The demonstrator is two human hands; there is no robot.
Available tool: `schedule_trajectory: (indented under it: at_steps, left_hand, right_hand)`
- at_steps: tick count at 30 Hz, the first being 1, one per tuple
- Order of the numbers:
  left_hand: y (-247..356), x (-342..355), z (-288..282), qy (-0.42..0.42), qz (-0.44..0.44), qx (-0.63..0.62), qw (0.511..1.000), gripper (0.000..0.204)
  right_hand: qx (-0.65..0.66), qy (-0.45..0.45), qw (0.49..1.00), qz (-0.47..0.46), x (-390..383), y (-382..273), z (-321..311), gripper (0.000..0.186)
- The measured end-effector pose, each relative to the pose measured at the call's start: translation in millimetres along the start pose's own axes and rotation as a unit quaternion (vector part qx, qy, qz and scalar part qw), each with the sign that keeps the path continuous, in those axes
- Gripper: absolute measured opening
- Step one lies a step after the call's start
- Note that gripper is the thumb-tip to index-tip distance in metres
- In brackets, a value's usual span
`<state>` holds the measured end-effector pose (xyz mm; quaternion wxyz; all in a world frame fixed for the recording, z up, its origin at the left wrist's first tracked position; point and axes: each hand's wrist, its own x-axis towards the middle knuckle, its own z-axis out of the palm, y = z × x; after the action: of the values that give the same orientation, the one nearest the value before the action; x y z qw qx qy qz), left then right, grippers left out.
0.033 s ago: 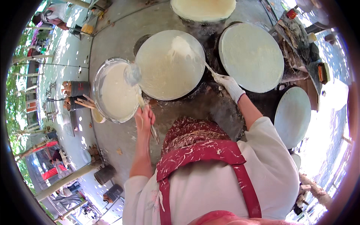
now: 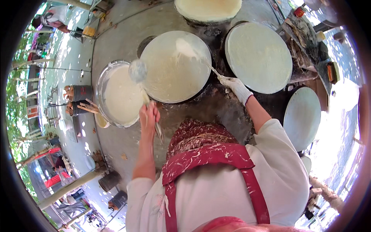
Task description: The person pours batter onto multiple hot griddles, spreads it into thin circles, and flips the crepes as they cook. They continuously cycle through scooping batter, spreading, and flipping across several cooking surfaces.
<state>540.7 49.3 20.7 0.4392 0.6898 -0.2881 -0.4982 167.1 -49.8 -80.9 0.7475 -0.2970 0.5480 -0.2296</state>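
My bare left hand (image 2: 149,115) is closed round the long handle of a metal ladle (image 2: 138,71). The ladle's bowl hangs between a wide metal basin (image 2: 99,96) of creamy white batter (image 2: 123,94) and the near edge of a large round griddle (image 2: 170,79). In a white, batter-smeared glove, my right hand (image 2: 236,89) grips the thin handle of a spreader (image 2: 213,70). Its flat, batter-coated end lies over the upper right part of that griddle, whose surface looks pale and filmed. What the ladle holds is hard to make out.
More round griddles stand close by: one at the far side (image 2: 208,9), one to the right (image 2: 259,58), another farther right (image 2: 302,118). Charred wood (image 2: 303,36) lies at the far right. Buckets of firewood (image 2: 81,92) stand left of the basin. A person (image 2: 52,17) is at the far left.
The ladle has shifted slightly away from me, toward the griddle's left edge. My right hand and the spreader have moved a little left and away.
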Motion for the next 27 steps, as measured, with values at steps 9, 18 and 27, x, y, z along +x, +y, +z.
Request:
schedule_trajectory:
  at_steps: [9, 18, 27]
  left_hand:
    - [29.5, 189.4, 68.7, -0.281, -0.044, 0.06, 0.957, 0.021]
    - [14.3, 140.9, -6.5, -0.253, -0.216, -0.134, 0.934, 0.014]
    - [3.4, 188.0, -32.8, -0.437, -0.309, -0.406, 0.741, 0.017]
  right_hand:
    - [0.03, 0.163, 0.98, -0.114, -45.4, 100.3, 64.5, 0.036]
    - [0.177, 0.221, 0.957, -0.056, -48.7, 85.2, 188.2, 0.039]
    - [0.181, 0.138, 0.973, 0.032, -52.4, 58.5, 263.1, 0.043]
